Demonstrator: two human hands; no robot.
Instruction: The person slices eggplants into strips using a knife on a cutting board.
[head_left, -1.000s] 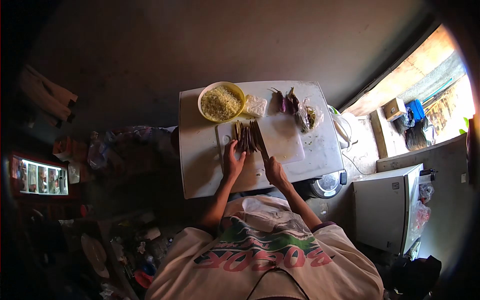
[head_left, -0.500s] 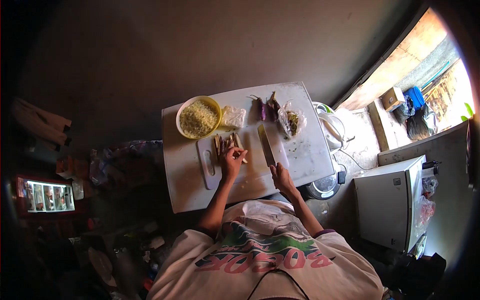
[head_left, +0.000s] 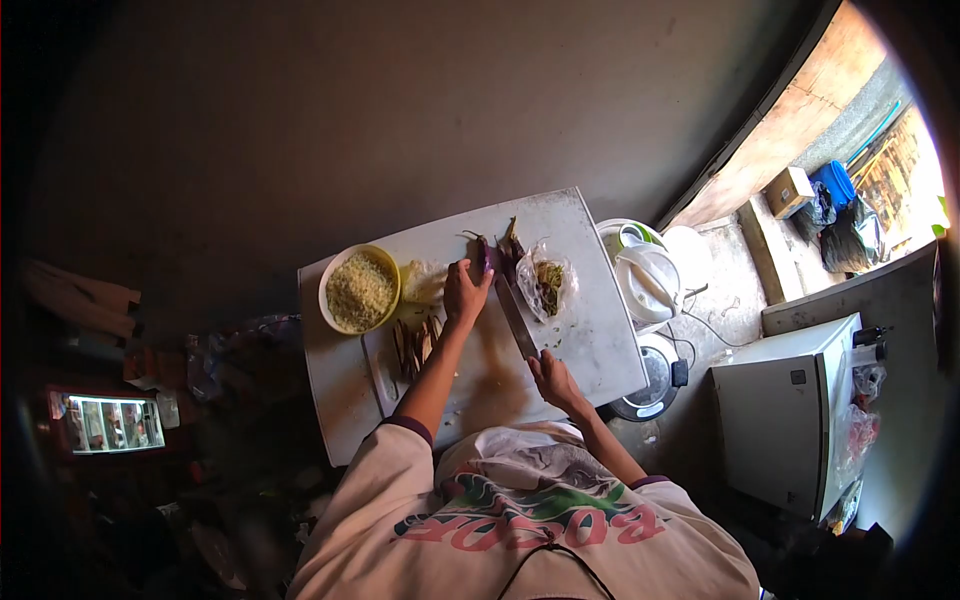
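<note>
My left hand (head_left: 464, 298) reaches across the white table to the near end of a purple eggplant (head_left: 485, 252), its fingers closing round that end. In my right hand (head_left: 555, 380) is the handle of a large kitchen knife (head_left: 516, 318), the blade pointing away from me towards the eggplant. A second, darker eggplant (head_left: 512, 245) lies just to the right of the first. Cut eggplant strips (head_left: 408, 348) rest on the pale cutting board (head_left: 376, 375), which my left forearm partly covers.
A yellow bowl (head_left: 396, 300) of pale shredded food and a clear plastic bag (head_left: 424, 283) stand on the table's left. Another clear bag (head_left: 550, 285) holds greenish pieces. A rice cooker (head_left: 655, 375) sits beyond the table's right edge, with a white fridge (head_left: 775, 410) farther right.
My left hand has left the cut strips and moved away from me to the whole eggplant. The knife stays in my right hand. The view has shifted, so the table appears lower and farther left.
</note>
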